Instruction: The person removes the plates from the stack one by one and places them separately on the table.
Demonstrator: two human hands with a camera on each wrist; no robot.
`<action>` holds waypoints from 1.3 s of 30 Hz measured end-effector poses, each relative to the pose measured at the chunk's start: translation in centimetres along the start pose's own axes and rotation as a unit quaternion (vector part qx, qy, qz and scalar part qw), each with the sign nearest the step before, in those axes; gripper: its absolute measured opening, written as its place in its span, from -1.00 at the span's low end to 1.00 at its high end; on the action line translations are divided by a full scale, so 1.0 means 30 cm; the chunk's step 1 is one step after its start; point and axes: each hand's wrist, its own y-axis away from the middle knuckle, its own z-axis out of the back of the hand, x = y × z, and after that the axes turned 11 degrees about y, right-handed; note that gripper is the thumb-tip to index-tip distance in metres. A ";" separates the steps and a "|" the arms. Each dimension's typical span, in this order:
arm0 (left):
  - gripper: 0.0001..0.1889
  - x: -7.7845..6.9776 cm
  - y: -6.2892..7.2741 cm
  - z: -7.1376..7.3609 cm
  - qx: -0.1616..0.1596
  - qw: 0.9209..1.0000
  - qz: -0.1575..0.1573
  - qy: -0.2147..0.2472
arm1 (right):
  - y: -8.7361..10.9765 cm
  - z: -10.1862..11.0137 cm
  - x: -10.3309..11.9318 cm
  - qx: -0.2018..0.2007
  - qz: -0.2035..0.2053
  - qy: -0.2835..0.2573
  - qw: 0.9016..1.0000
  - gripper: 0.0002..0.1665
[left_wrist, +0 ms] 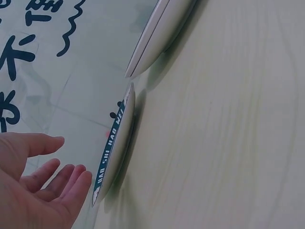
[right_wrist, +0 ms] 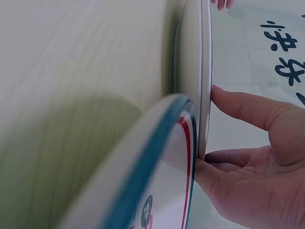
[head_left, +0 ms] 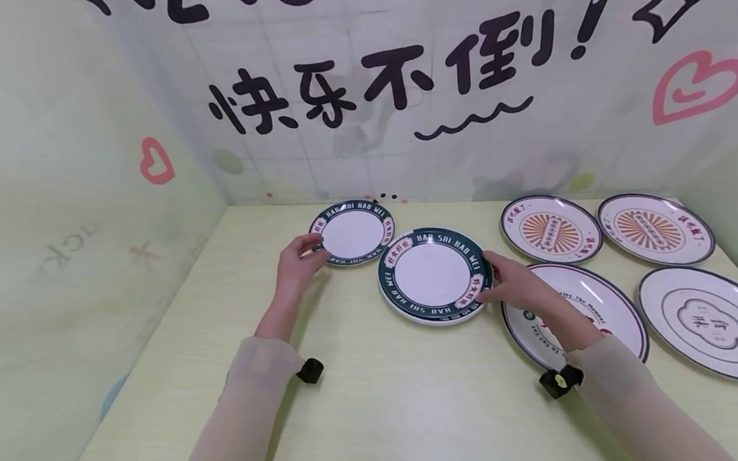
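Note:
Near the back of the table lies a small plate [head_left: 351, 233] with a dark green lettered rim. My left hand [head_left: 298, 263] is at its left edge; in the left wrist view the fingers [left_wrist: 78, 191] are relaxed, close by the rim, with nothing between them and the thumb. Right of it sits a stack of larger green-rimmed plates [head_left: 435, 276], two edges showing in the right wrist view. My right hand [head_left: 513, 281] grips the stack's right rim, thumb [right_wrist: 238, 106] on the upper face and fingers at the edge and underneath.
Two sunburst plates [head_left: 551, 229] [head_left: 656, 230] lie at the back right. In front of them are a large dark-rimmed plate [head_left: 624, 313], partly under my right forearm, and a white plate [head_left: 717, 322] with a cloud-shaped emblem. Printed sheets [head_left: 363, 132] wall the back and sides.

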 end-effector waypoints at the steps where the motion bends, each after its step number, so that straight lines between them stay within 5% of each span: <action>1: -0.47 -0.002 0.003 -0.005 0.004 1.000 -0.002 0.001 | -0.001 0.000 0.000 -0.001 0.000 0.001 1.000 0.11; 20: -0.50 0.014 0.063 -0.143 0.062 0.998 0.016 -0.011 | -0.007 -0.008 -0.005 -0.002 0.002 -0.002 1.000 0.09; 39: -0.51 0.032 0.075 -0.204 0.100 0.995 0.011 0.007 | -0.004 0.003 -0.009 0.004 -0.001 0.001 1.000 0.09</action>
